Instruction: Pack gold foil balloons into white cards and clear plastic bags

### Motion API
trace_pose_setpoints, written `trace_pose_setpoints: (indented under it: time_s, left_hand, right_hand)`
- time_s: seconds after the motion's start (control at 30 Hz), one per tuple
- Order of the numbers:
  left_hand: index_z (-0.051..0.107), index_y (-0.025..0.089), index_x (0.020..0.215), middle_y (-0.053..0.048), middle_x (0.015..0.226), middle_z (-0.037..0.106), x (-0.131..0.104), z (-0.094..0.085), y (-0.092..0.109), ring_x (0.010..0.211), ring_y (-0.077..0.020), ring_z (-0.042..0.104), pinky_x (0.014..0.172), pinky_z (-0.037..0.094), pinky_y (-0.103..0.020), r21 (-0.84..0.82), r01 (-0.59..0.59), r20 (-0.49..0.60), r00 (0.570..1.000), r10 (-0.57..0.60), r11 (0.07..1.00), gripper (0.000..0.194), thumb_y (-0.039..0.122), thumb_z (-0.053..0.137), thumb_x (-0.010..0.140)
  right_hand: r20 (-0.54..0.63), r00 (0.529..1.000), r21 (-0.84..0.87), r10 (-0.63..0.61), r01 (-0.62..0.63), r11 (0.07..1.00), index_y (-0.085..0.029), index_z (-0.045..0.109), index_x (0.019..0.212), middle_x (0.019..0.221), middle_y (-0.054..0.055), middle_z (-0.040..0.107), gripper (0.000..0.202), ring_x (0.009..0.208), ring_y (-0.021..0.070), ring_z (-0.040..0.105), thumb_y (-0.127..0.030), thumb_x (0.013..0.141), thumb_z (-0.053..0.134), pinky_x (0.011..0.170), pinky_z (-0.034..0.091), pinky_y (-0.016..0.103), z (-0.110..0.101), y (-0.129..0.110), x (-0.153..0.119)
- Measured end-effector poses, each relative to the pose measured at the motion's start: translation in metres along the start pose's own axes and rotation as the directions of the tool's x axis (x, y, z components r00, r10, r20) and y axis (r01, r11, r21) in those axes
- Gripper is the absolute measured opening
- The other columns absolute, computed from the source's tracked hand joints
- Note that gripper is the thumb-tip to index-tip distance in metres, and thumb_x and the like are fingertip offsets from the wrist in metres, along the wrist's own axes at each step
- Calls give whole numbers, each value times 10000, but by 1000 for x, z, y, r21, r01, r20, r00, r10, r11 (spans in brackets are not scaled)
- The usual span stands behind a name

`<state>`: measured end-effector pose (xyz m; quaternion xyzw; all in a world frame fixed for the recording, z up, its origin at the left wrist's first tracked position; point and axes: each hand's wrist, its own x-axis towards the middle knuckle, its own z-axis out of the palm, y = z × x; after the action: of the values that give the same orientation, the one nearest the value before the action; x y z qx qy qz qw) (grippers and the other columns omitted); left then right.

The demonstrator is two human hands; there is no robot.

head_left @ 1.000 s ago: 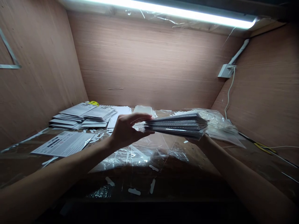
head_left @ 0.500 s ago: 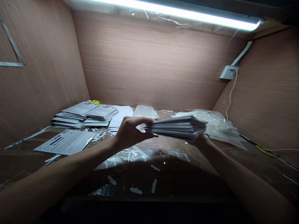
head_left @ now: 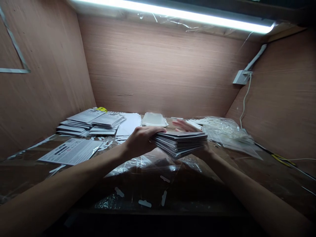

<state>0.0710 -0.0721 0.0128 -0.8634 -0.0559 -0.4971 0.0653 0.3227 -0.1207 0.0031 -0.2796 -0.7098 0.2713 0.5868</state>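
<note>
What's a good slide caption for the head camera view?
Under a bright tube light, the left hand grips a thick stack of flat packets, the right hand behind it.

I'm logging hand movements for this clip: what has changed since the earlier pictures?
The stack of cards has turned, its near corner swinging left. The right hand has shifted, its blurred fingers now showing raised behind the stack. The left hand still grips the stack's left end. The loose printed card and white hang tabs lie as before.
</note>
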Motion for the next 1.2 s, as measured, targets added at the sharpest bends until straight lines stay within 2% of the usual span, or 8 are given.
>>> trace_pose_setpoints:
  time_s: [0.27,0.47,0.6,0.8,0.9,1.0,1.1,1.2]
  left_hand:
    - [643,119,1271,-164,1213,739,2,-17,-23,1153,-268,704,984,585,-459,211,-121,-18,992,127,970,370,87,592,906]
    - [603,106,1338,-176,1298,696,5,-30,-30,1235,-292,660,1053,527,-492,471,-252,35,963,267,846,426,57,580,916]
    - [593,123,1343,-142,1316,693,5,-25,-24,1303,-293,608,1102,450,-489,544,-323,126,944,305,774,438,22,555,918]
    - [527,239,1363,-152,1479,540,7,-14,0,1388,-380,443,1044,329,-568,615,100,-92,994,-54,782,599,83,699,811]
    - [554,211,1174,-161,1314,548,5,-16,-6,1231,-371,505,996,382,-541,397,294,-295,938,-182,869,628,292,880,643]
    - [535,214,1010,-92,1093,581,6,-17,-22,1058,-296,568,941,448,-486,-188,506,-425,731,-535,842,560,517,845,655]
    - [591,203,1021,-102,1099,640,13,-15,-29,1106,-288,596,970,478,-460,-770,432,-179,560,-809,470,545,630,753,724]
    - [642,206,1186,-128,1344,629,20,-13,-19,1315,-331,528,1075,459,-461,-915,360,75,593,-802,181,660,566,846,671]
  right_hand:
    - [-232,972,-177,-42,1,984,-342,586,1383,1529,62,521,906,1420,345,455,-281,551,937,1188,372,559,-16,2,7]
    - [427,784,458,451,-618,639,-128,627,1270,1273,204,690,625,1144,354,683,-602,863,609,972,555,574,-1,0,5]
    - [312,799,486,514,-599,636,-119,642,1170,1036,147,754,422,901,246,747,-456,921,692,784,643,411,6,5,2]
    - [105,831,549,546,-506,665,-111,640,1014,833,85,735,179,683,191,713,-221,896,715,628,646,357,7,24,1]
    - [55,874,578,483,-422,698,-117,643,1027,871,93,742,198,713,199,716,-232,886,723,654,648,375,1,29,3]
    - [55,907,580,419,-370,725,-132,647,1041,904,88,744,276,719,197,714,-289,853,775,659,645,373,-4,29,4]
    - [99,918,547,385,-373,749,-136,650,1035,917,81,734,347,734,191,706,-327,807,829,652,637,354,-1,27,3]
    - [164,905,494,393,-420,761,-129,650,1042,945,96,723,400,775,201,703,-353,781,854,648,632,353,9,28,0]
